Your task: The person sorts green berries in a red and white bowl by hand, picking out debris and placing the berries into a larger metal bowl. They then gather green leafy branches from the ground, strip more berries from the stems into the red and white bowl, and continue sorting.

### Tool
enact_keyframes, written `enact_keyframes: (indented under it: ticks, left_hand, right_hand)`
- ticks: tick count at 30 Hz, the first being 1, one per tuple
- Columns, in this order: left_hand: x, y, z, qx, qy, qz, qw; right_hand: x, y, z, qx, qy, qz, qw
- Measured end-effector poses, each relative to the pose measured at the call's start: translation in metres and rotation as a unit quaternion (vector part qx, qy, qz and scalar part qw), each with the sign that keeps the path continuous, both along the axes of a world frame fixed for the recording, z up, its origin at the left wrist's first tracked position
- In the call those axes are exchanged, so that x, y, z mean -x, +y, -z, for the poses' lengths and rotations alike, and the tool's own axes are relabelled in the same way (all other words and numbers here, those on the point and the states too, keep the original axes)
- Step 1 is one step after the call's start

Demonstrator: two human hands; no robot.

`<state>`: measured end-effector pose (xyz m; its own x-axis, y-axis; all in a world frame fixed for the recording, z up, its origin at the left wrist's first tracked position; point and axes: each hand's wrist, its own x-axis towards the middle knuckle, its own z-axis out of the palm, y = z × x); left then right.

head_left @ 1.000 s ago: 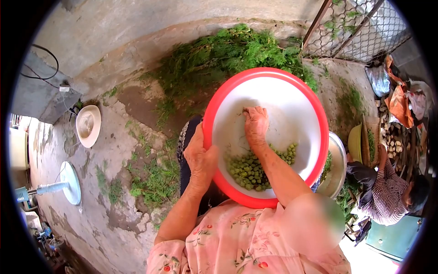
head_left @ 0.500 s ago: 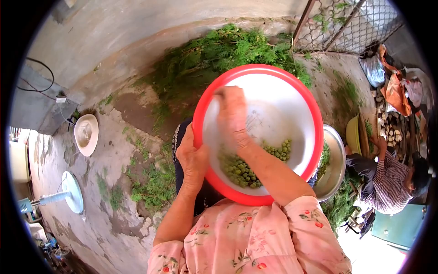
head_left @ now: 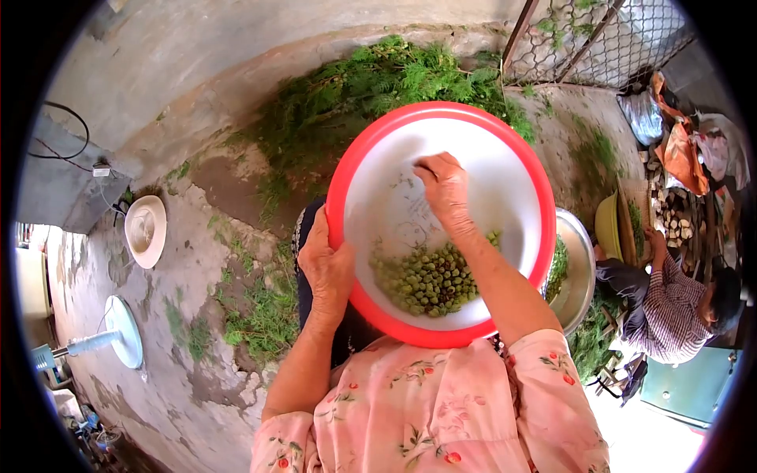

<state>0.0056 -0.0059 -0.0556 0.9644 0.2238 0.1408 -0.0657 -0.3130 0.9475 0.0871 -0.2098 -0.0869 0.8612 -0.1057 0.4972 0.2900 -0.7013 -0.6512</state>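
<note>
A large white basin with a red rim [head_left: 441,108] rests on my lap, tilted toward me. My left hand [head_left: 325,268] is wrapped round its left rim, thumb on the outside near the edge. Over the basin's inside is my right hand [head_left: 445,189], its fingers curled together; whatever they hold, if anything, is hidden. Small round green berries or seed pods [head_left: 432,282] are heaped in the near part of the basin. Thin dark bits of debris [head_left: 412,217] lie on the white bottom just left of my right hand.
Cut leafy green branches [head_left: 394,75] lie along the wall. A metal bowl [head_left: 582,276] with greenery stands right of the basin. Another person [head_left: 674,307] sits at far right by a yellow basin [head_left: 607,225]. A straw hat [head_left: 146,231] and pale blue fan [head_left: 124,331] are left.
My right hand has moved right inside the basin, away from the left rim. More of the green berries show in the near part. My left hand keeps its hold on the rim.
</note>
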Motion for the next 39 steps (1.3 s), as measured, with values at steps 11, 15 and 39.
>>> enact_keyframes:
  ticks: [11, 15, 39]
  left_hand:
    - [-0.003, -0.002, 0.002, -0.029, 0.003, 0.013, 0.999]
    - [-0.002, 0.0, 0.006, -0.073, -0.004, -0.001, 0.997]
    - [-0.001, -0.003, -0.008, -0.005, 0.021, 0.011, 1.0]
  right_hand:
    - [0.002, 0.011, 0.045, 0.134, 0.04, 0.069, 0.988]
    - [-0.011, 0.007, 0.058, 0.031, 0.057, 0.03, 0.997]
    - [-0.011, 0.027, 0.021, -0.05, 0.036, 0.105, 0.992]
